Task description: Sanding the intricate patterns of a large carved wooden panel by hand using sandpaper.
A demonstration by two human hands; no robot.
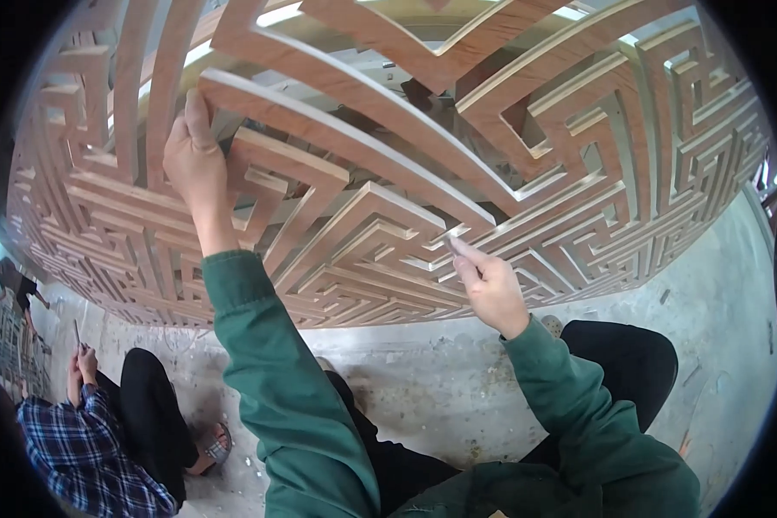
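A large wooden lattice panel (319, 129), cut into angular maze-like strips with reddish faces and pale edges, fills the upper part of the view. My left hand (197, 160) is closed on one of its strips at the upper left, thumb and fingers by the strip's end. Lower and to the right, my right hand (495, 289) is held in a pinch against the edges of the narrow strips. Something small and greyish shows at its fingertips, too small to make out. Both forearms wear green sleeves.
At the lower left a person in a checked shirt (86, 449) squats close by, holding a thin tool (78, 332) in their hands. Another person (17, 285) stands farther back at the left edge. The concrete floor (423, 388) lies below the panel.
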